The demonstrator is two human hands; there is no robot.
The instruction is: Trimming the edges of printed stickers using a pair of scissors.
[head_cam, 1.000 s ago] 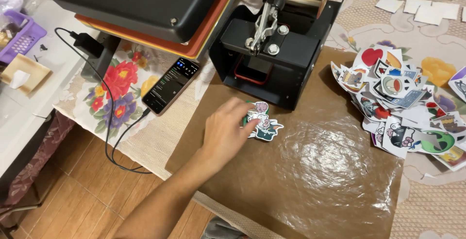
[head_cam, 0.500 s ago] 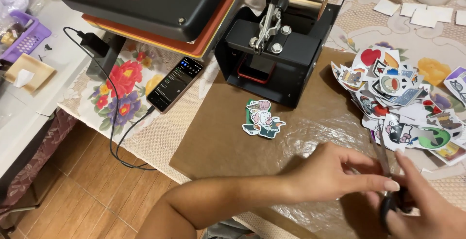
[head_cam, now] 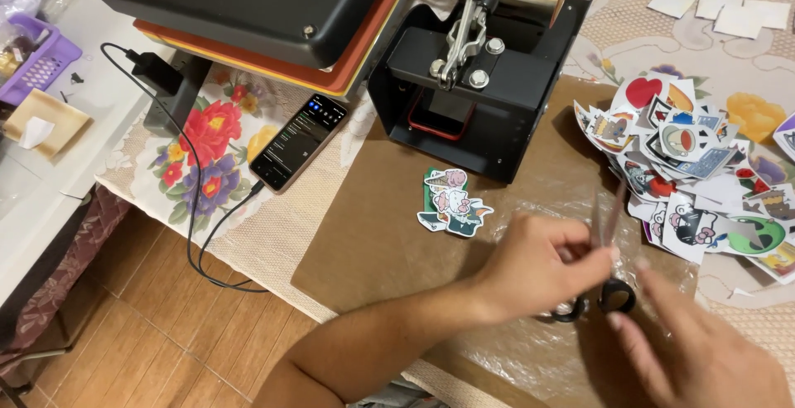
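Since the earlier frames the left hand (head_cam: 538, 263) has left the small cut-out stickers (head_cam: 451, 202) near the press and crossed to the right, where it now meets the right hand (head_cam: 704, 350) over a pair of scissors (head_cam: 603, 271); the stickers lie where they were set down. The left hand's fingers are curled around the scissors just above the black handle loops, holding them with the blades pointing up and away, towards the sticker pile. The right hand reaches in from the lower right with its fingertips at the right-hand loop; motion blur makes it impossible to tell whether it grips the loop or only touches it.

Both hands hover over a brown sheet (head_cam: 373, 242) covered partly with clear crinkled film, spread on the tabletop (head_cam: 273, 234). The small cut-out stickers rest on this sheet, left of the hands and just in front of the black heat press (head_cam: 464, 85). To the right of the blades sits a loose heap of cartoon stickers (head_cam: 687, 168). Further left, a dark phone (head_cam: 298, 140) lies on a floral cloth (head_cam: 207, 151), with a black cable (head_cam: 199, 226) running from it over the table edge. A purple basket (head_cam: 37, 68) stands at the far left.
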